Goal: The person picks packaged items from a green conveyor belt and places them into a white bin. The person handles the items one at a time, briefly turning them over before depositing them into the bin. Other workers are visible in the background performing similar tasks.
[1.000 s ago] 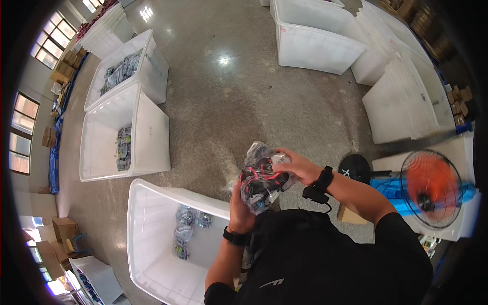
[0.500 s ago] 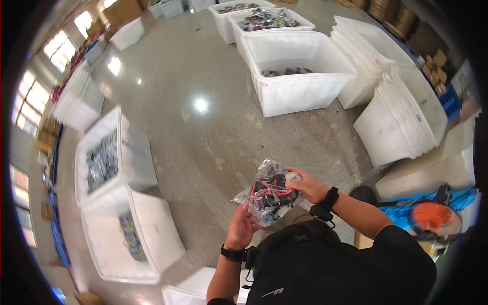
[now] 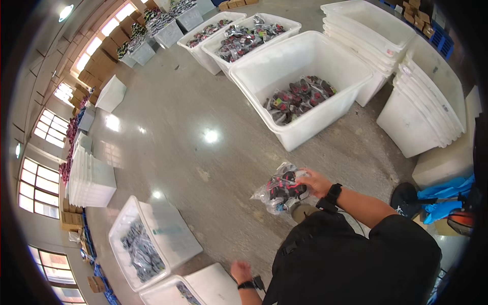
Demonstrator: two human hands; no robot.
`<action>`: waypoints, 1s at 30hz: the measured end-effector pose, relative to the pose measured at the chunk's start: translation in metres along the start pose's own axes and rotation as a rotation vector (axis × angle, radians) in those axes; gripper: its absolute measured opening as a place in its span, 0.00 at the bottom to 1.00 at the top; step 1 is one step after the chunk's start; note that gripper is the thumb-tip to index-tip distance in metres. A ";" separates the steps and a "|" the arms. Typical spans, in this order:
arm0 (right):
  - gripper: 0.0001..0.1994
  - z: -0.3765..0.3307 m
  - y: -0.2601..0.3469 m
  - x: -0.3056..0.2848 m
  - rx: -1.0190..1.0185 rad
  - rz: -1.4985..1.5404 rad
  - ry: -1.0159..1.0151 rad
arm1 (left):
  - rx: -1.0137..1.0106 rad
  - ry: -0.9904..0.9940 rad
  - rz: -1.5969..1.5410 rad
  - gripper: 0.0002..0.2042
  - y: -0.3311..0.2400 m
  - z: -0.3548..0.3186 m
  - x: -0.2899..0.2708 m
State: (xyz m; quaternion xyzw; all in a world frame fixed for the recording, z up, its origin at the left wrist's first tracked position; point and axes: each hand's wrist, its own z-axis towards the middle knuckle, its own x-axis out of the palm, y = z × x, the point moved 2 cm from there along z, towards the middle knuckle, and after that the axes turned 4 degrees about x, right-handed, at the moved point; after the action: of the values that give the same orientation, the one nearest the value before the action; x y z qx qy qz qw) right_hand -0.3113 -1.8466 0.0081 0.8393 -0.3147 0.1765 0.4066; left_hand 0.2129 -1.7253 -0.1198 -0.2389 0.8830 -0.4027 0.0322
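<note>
My right hand (image 3: 313,182) is closed around one end of a clear plastic bag (image 3: 280,189) of red and black items, holding it out over the grey floor (image 3: 193,117). I judge a firm grip near the bag's neck matters most, so the load hangs without sliding out. My left hand (image 3: 240,270) hangs low by my side, fingers loosely spread, holding nothing. Ahead stands a big white bin (image 3: 305,76) with similar bags inside; another white bin (image 3: 152,239) sits by my left.

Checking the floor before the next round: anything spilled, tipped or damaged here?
Nothing stands out. The white bins stand upright with packets inside, the floor shows no spills, and the right hand holds one clear packet.
</note>
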 end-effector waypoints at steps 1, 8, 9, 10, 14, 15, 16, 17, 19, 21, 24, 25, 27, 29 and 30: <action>0.40 0.020 0.017 0.016 0.009 -0.053 0.033 | -0.138 -0.196 -0.041 0.13 0.014 0.008 -0.020; 0.51 0.168 0.099 0.129 -0.064 -0.354 0.112 | -0.452 -0.317 -0.009 0.13 0.043 0.006 -0.051; 0.52 0.181 0.100 0.139 -0.052 -0.350 0.118 | -0.474 -0.310 0.000 0.13 0.044 0.010 -0.042; 0.52 0.207 0.107 0.152 -0.042 -0.347 0.128 | -0.478 -0.296 0.012 0.13 0.036 0.024 -0.028; 0.53 0.301 0.135 0.193 0.002 -0.372 0.126 | -0.462 -0.232 0.025 0.14 -0.010 0.111 0.015; 0.53 0.322 0.142 0.202 -0.017 -0.390 0.122 | -0.446 -0.208 0.026 0.14 -0.028 0.138 0.023; 0.52 0.334 0.144 0.211 -0.021 -0.402 0.092 | -0.426 -0.186 0.028 0.14 -0.046 0.167 0.030; 0.52 0.351 0.152 0.221 -0.017 -0.423 0.061 | -0.396 -0.160 0.024 0.14 -0.069 0.196 0.041; 0.52 0.388 0.178 0.243 -0.071 -0.558 0.045 | -0.295 -0.082 -0.011 0.15 -0.121 0.265 0.069; 0.50 0.423 0.200 0.263 -0.083 -0.599 0.051 | -0.166 0.022 -0.066 0.15 -0.189 0.331 0.099; 0.47 0.459 0.212 0.279 0.000 -0.409 0.039 | -0.081 -0.113 -0.075 0.13 -0.281 0.392 0.142; 0.48 0.473 0.218 0.283 -0.011 -0.434 0.076 | -0.044 -0.173 -0.046 0.14 -0.308 0.404 0.161; 0.50 0.514 0.223 0.292 0.032 -0.469 0.073 | 0.074 -0.262 -0.001 0.16 -0.358 0.424 0.189; 0.51 0.557 0.224 0.301 0.054 -0.510 0.044 | 0.066 -0.249 -0.010 0.13 -0.385 0.440 0.206; 0.50 0.575 0.224 0.303 0.074 -0.465 0.093 | 0.104 -0.186 -0.039 0.12 -0.391 0.449 0.211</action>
State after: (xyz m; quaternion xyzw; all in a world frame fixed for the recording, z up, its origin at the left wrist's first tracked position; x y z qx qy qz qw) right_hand -0.2143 -2.5253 -0.0453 0.8944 -0.0872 0.1281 0.4195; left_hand 0.2931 -2.3524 -0.1095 -0.2906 0.8492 -0.4247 0.1185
